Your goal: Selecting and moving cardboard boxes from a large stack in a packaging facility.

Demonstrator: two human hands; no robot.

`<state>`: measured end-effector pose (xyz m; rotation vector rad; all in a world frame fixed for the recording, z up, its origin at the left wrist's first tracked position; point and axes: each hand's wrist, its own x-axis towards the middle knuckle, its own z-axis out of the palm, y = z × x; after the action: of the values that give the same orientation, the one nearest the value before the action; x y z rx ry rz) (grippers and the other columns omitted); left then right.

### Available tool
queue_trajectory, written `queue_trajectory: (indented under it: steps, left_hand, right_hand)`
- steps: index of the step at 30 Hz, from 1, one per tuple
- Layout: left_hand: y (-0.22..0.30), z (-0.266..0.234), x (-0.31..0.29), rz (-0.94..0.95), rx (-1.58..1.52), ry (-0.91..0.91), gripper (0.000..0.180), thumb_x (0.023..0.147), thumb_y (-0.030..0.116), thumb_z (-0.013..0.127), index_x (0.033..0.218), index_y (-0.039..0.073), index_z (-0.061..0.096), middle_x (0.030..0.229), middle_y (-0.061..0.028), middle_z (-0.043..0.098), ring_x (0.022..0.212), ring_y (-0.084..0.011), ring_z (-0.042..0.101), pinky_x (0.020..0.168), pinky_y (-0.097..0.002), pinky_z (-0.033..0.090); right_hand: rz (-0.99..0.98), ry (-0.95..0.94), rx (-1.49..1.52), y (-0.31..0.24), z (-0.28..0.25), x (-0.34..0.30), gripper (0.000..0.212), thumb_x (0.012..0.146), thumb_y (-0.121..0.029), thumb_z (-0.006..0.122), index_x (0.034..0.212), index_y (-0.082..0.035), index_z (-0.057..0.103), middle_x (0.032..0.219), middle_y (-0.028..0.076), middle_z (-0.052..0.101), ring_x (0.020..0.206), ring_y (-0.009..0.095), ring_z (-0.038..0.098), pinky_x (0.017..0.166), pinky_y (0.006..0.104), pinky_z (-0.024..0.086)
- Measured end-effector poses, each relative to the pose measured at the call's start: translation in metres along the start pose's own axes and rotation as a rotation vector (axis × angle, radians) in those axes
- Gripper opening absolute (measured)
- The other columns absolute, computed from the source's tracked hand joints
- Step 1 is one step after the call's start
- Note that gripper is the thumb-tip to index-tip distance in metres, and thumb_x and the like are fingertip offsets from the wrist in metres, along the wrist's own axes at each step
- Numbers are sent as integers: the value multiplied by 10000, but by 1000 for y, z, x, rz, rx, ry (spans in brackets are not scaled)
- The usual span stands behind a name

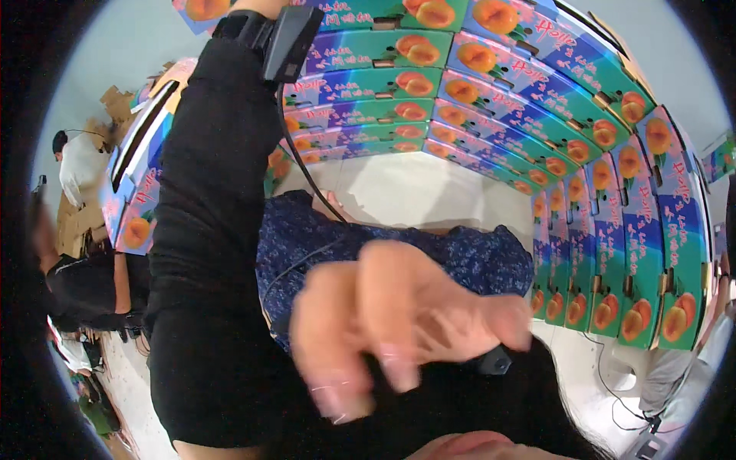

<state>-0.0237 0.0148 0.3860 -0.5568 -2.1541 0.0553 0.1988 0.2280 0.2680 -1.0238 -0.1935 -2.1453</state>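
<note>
While cartons (pixel 529 96) stand stacked | right grip (pixel 418 310) half-spread, loosely curled, empty | left grip unseen, can't say

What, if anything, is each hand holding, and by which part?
Nothing shows in the right hand, its fingers loosely curled; the left hand lies beyond the top edge, so its hold cannot be told.

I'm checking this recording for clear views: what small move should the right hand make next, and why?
Probably lower the right hand a little: it looms large and blurred in the foreground, hides part of the blue patterned garment, and no held thing shows in it.
</note>
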Motion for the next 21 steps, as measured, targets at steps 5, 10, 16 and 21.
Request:
queue_trajectory:
  steps: [5,10,16,21]
  left_hand:
    - [7,-5,-15,-43,-13,59,819,630,409,648,1387,184,430,1089,-193,522,1072,-374,462,958,-463,313]
    - [-3,-6,-6,-13,-33,65,809,626,400,646,1380,188,441,1087,-193,525,1074,-372,463,959,-461,312]
    - [-22,5,-6,-83,-30,-2,797,621,389,643,1371,193,454,1085,-194,529,1075,-370,464,960,-458,312]
    - [-22,8,0,-88,-42,-15,788,617,380,640,1363,197,465,1084,-195,532,1077,-368,465,961,-455,312]
  right_hand:
    - [79,192,235,26,39,7,732,776,-620,541,1103,29,462,981,213,569,835,258,590,762,316,472]
    - [-244,58,279,72,23,-12,717,820,-658,446,1075,4,555,1020,256,572,943,323,568,836,393,457]
    - [-41,-105,149,47,16,1,687,851,-648,406,1019,-21,630,1005,244,594,959,336,563,853,406,447]
    - [-71,-59,299,51,22,6,671,859,-638,407,1024,-23,618,996,229,600,945,321,563,828,396,451]
